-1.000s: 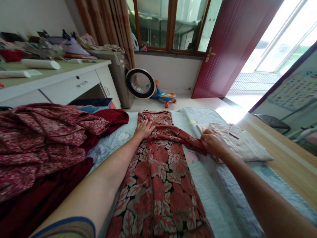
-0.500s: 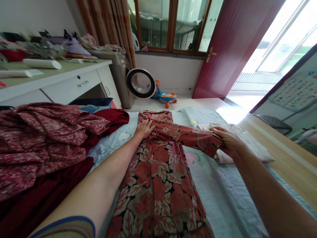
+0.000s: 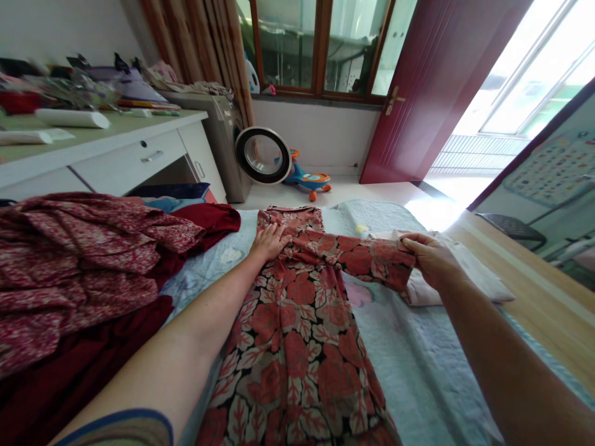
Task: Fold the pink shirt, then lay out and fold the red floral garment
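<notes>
A red floral dress (image 3: 297, 328) with leaf patterns on a dark ground lies lengthwise in front of me, its collar end away from me. My left hand (image 3: 271, 241) rests flat on its upper left part, fingers spread. Out to the right, my right hand (image 3: 430, 257) pinches the end of the dress's sleeve (image 3: 367, 259), which is stretched sideways across the upper part. Just under and beyond my right hand lies a folded pale garment (image 3: 474, 272).
A light blue sheet (image 3: 385, 347) covers the surface below the dress. Heaped on the left are a red patterned garment (image 3: 83, 260) and dark red cloth (image 3: 111, 353). Beyond stand a white desk (image 3: 130, 158), a washing machine with its round door (image 3: 263, 155) open, and a toy ride-on car (image 3: 309, 179).
The sleeve's end has turned slightly in my right hand and lies flatter. My left hand stays in place on the dress. The view has shifted a little.
</notes>
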`<state>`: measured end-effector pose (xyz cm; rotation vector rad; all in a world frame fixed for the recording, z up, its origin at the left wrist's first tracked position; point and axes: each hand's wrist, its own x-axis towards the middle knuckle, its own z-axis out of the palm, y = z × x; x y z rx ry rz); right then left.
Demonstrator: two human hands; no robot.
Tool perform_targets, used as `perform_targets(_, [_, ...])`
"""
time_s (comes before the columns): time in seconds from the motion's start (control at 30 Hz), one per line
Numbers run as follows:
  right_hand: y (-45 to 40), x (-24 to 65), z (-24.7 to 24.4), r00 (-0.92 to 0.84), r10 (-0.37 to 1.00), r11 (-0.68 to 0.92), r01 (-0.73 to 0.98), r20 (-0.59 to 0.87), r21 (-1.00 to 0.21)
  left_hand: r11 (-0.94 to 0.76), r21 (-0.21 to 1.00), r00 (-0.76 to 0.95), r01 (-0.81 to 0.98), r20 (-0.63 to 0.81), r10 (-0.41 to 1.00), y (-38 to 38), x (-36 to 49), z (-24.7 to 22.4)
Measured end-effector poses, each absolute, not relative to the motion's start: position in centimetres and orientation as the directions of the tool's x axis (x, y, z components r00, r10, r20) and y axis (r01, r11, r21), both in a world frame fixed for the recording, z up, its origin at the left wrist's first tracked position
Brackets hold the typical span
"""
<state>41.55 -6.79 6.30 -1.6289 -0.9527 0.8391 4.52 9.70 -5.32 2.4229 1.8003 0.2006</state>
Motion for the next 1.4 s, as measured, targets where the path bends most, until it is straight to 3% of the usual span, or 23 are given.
perform_targets(0.07, [-6.1,42.4,5.7,0.501,0.866,-0.239,0.424,0.006,-0.873,-0.287,0.176,0.286,0.942,0.032,0.958,9.7,4.5,-5.3])
perform_targets(0.17, [-5.0,43.6,4.6,0.467,0.871,-0.346,0.803,0.152,-0.485,-0.286,0.171,0.287,0.943,0.02,0.958,9.8,4.5,-5.3])
perform_targets(0.27, [-4.4,44.3,3.7,0.351,0.916,-0.309,0.926,0.194,-0.219,-0.283,0.166,0.285,0.945,0.015,0.959,9.8,4.4,-5.3])
perform_targets(0.43, [-4.6,44.0,3.7,0.221,0.906,-0.189,0.974,0.361,-0.121,-0.283,0.165,0.283,0.945,0.021,0.959,9.8,4.4,-5.4])
perform_targets(0.6, [-4.8,42.7,3.7,0.151,0.974,-0.15,0.989,0.171,-0.013,-0.283,0.166,0.283,0.945,0.025,0.959,9.6,4.5,-5.2])
perform_targets(0.7, [-4.7,42.3,3.9,0.126,0.983,-0.128,0.992,0.135,0.009,-0.28,0.166,0.281,0.946,0.017,0.96,9.5,4.5,-5.1])
perform_targets(0.8, [-4.9,42.0,4.5,0.084,0.971,-0.07,0.995,0.226,-0.069,-0.28,0.166,0.28,0.945,0.024,0.96,9.6,4.5,-5.1])
perform_targets(0.9, [-5.2,41.5,5.5,0.15,0.961,-0.045,0.914,0.234,-0.403,-0.286,0.166,0.285,0.944,0.034,0.958,9.7,4.5,-5.3])
perform_targets(1.0, [-5.3,41.2,6.3,0.266,0.957,-0.049,0.552,0.119,-0.833,-0.292,0.167,0.289,0.942,0.038,0.956,9.8,4.4,-5.4])
perform_targets(1.1, [-4.7,41.7,6.2,0.4,0.917,-0.088,0.238,0.014,-0.967,-0.298,0.169,0.295,0.939,0.045,0.954,9.8,4.4,-5.4])
perform_targets(1.17, [-4.1,42.7,5.4,0.508,0.861,-0.206,0.333,-0.008,-0.92,-0.301,0.177,0.299,0.937,0.043,0.953,9.8,4.4,-5.5])
perform_targets(1.27, [-3.3,44.4,3.9,0.56,0.82,-0.384,0.69,0.116,-0.614,-0.302,0.184,0.3,0.935,0.039,0.953,9.9,4.4,-5.6])
perform_targets(1.33, [-3.2,45.0,3.2,0.502,0.843,-0.392,0.82,0.195,-0.416,-0.296,0.178,0.295,0.938,0.035,0.955,9.9,4.4,-5.6])
perform_targets(1.4, [-3.8,44.9,3.1,0.441,0.858,-0.356,0.881,0.265,-0.311,-0.289,0.169,0.289,0.942,0.027,0.957,9.8,4.5,-5.5])
